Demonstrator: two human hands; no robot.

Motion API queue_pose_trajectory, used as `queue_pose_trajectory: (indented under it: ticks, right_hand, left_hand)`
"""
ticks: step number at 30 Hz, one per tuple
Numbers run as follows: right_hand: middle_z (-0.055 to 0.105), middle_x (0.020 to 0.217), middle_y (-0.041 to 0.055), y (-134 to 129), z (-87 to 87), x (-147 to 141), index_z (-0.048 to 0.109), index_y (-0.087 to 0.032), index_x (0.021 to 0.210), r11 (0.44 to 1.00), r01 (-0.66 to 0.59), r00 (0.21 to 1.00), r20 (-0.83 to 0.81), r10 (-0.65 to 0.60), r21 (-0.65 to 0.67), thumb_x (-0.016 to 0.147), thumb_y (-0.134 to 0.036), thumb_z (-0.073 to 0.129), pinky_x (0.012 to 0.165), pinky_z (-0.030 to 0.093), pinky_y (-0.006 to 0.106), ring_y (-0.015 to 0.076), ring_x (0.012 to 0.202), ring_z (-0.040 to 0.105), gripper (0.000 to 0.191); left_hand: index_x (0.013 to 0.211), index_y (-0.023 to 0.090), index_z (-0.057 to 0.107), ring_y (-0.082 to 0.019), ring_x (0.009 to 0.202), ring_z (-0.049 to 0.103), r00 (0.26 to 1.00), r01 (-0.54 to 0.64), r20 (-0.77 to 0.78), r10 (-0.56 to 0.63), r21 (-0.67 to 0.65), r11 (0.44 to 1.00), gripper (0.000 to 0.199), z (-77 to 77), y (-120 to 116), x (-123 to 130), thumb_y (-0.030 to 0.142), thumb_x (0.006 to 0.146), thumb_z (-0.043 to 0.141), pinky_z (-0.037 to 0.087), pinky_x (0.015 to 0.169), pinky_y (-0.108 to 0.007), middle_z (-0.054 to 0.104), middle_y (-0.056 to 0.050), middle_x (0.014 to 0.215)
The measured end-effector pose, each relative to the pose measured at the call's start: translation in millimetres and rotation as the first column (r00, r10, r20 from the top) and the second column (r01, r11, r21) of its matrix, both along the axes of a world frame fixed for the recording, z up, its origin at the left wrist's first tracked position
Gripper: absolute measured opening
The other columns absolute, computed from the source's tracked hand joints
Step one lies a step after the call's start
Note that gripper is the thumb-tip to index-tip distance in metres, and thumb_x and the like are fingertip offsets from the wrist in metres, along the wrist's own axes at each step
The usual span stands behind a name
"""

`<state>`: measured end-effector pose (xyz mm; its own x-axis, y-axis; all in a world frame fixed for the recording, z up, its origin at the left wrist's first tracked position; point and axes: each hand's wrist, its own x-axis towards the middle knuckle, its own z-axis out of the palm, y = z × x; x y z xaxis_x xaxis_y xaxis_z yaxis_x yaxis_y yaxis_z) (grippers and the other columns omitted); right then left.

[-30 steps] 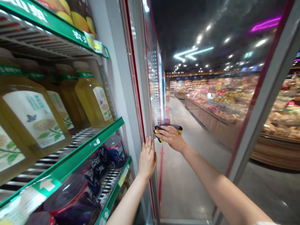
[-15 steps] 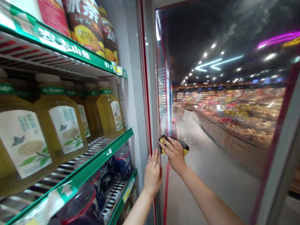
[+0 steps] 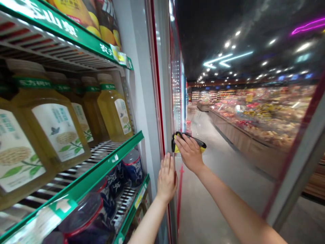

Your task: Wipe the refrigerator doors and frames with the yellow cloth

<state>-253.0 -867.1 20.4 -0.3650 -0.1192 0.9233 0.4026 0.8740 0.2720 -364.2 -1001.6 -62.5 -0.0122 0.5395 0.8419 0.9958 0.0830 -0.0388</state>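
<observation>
My left hand (image 3: 167, 179) lies flat with straight fingers against the grey door frame (image 3: 166, 112) of a drinks cooler, holding nothing. Just right of it and a little higher, my right hand (image 3: 189, 152) presses a black and yellow cloth (image 3: 202, 145) against the glass door beside the frame. Its fingers are spread over the cloth, and part of the cloth is hidden under the palm.
At left, cooler shelves with a green edge strip (image 3: 83, 183) hold several yellow tea bottles (image 3: 59, 128) and dark bottles (image 3: 133, 167). Through the glass, a long produce counter (image 3: 236, 139) stands along a grey floor (image 3: 218, 189).
My right hand and the cloth have moved slightly up along the glass, and my left hand has moved up a little too. The view has shifted, with the shelves sitting further left and higher.
</observation>
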Motion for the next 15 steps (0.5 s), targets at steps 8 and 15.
queue_pose_trajectory:
  ticks: [8, 15]
  right_hand:
    - [0.054, 0.153, 0.0018, 7, 32.1, 4, 0.044, -0.029, 0.154, 0.997, -0.043, 0.998, 0.048, 0.046, -0.063, 0.103, -0.015, 0.046, 0.123, 0.027, 0.041, 0.0192, 0.148, 0.04, 0.053]
    - [0.056, 0.151, -0.0025, -2, -21.0, 19, 0.051, -0.03, 0.148, 1.0, -0.004, 0.989, 0.145, 0.003, 0.009, 0.104, -0.019, 0.046, 0.126, 0.02, 0.039, 0.0173, 0.145, 0.044, 0.046]
  left_hand:
    - [0.163, 0.018, -0.002, -0.03, 0.157, 0.014, 1.0, 0.002, -0.009, -0.002, -0.022, 1.0, 0.094, 4.5, -3, -2, -0.002, 0.084, 0.045, 0.037, 0.12, -0.056, 0.015, -0.017, 0.169]
    - [0.163, 0.017, -0.002, -0.03, 0.157, 0.016, 0.995, -0.064, 0.083, 0.058, 0.068, 0.996, 0.089, 10.7, 7, 4, 0.001, 0.089, 0.044, 0.036, 0.121, -0.057, 0.017, -0.019, 0.169]
